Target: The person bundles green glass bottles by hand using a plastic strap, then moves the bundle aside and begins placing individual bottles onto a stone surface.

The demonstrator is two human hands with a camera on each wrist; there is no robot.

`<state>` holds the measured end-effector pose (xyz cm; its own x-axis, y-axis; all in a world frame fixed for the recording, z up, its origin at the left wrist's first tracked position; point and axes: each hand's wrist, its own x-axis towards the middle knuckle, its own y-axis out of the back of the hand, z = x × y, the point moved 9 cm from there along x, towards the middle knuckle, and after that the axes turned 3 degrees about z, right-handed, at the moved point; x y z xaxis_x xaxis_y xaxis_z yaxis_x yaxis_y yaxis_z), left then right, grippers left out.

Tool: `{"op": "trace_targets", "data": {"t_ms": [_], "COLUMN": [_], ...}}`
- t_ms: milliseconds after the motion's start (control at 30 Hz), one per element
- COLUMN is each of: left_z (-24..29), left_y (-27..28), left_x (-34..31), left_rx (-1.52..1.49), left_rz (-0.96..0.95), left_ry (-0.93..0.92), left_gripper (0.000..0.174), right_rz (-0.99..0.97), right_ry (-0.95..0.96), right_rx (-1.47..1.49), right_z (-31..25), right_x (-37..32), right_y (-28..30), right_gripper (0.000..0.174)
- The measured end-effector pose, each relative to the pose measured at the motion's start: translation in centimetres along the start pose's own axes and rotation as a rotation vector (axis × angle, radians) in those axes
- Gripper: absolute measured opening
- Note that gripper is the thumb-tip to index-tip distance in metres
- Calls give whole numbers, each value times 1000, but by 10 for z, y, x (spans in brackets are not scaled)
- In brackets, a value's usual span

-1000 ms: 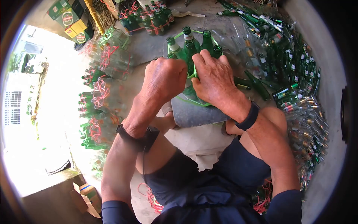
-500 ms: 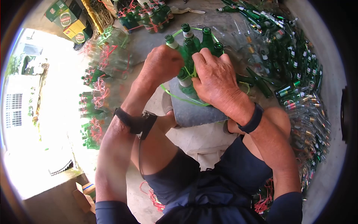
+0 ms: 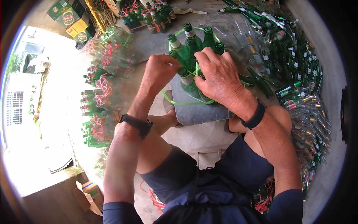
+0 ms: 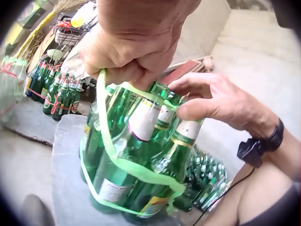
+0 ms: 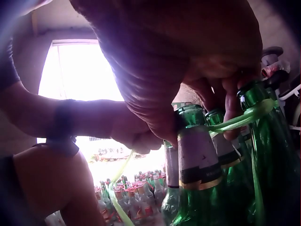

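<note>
blown-out daylight left, fisheye edges, backlit.

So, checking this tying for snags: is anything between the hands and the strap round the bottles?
Nothing visible does. The left hand grips the strap directly above the bottles, and the right hand pinches it at the necks.

Two hands (image 3: 161, 71) (image 3: 220, 76), one green strap (image 4: 136, 168), perhaps seven bundled bottles (image 4: 141, 123).

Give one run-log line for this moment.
bottles: upright on slab | left hand: grips green strap | right hand: pinches strap at necks
</note>
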<state>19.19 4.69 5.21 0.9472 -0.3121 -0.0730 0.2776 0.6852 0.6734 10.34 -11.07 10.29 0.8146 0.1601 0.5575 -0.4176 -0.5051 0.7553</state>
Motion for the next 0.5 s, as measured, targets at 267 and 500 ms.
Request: {"op": "trace_targets", "data": {"t_ms": [267,500], "left_z": [-32,-39], "left_y": [-12,-29], "left_x": [-30,-42], "left_rx": [-458,-700], "left_rz": [231,182], "left_ry": [280,440], "left_gripper": [21,16], "right_rz": [-19,47], "right_ry": [10,86], "right_rx": [0,-47], "right_z": [0,-9], "right_x": [-1,-9], "right_y": [6,32], "right_gripper": [35,39]}}
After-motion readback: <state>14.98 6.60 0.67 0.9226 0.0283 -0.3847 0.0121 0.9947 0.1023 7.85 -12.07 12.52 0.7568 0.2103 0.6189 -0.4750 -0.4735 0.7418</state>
